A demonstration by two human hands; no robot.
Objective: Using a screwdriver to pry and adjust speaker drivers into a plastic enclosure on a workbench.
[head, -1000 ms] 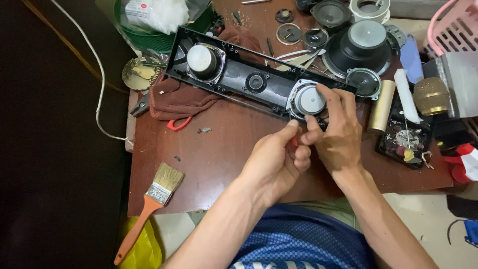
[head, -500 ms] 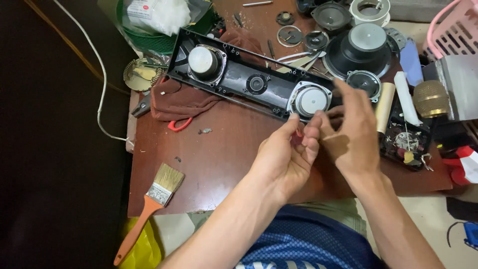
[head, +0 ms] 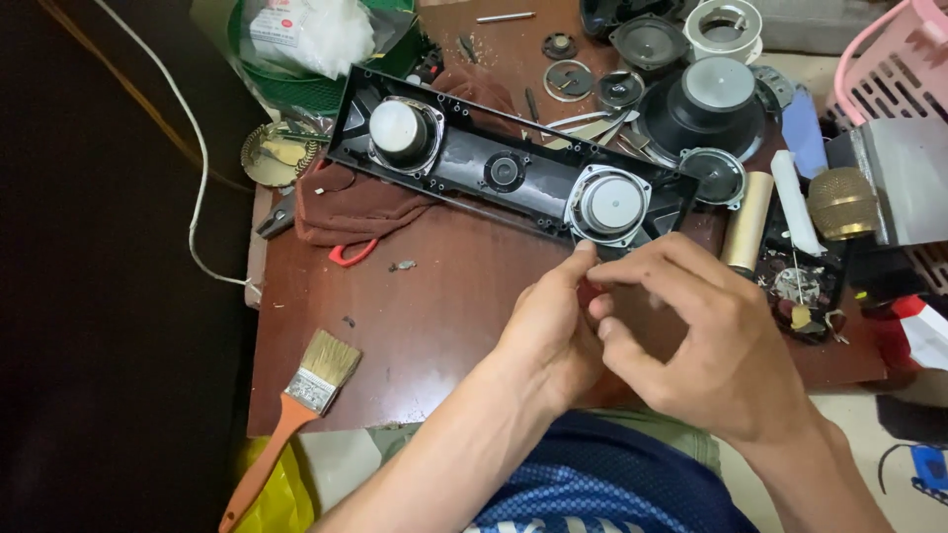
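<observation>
While the hands met just in front of the panel's [head: 513, 173] near edge, the left hand [head: 548, 331] & right hand [head: 706, 341] were curled fingertip to fingertip, pinching at smth too small to identify; nothing showed betw. the fingers. The panel, a long black speaker baffle w/ 2 silver drivers, lay diagonally on the worktop [head: 415, 326], its left end over a brown cloth [head: 351, 207], its right driver [head: 607, 204] just beyond the left fingertips. A brush [head: 296, 410] overhung the front edge, well apart. Loose speakers, incl. a large black one [head: 711, 109], crowded the far right. Risks, as judged: a tiny part could slip from the pinch & vanish among the clutter or off the edge; a knuckle could nudge the right driver, since the hands worked so near it.
</observation>
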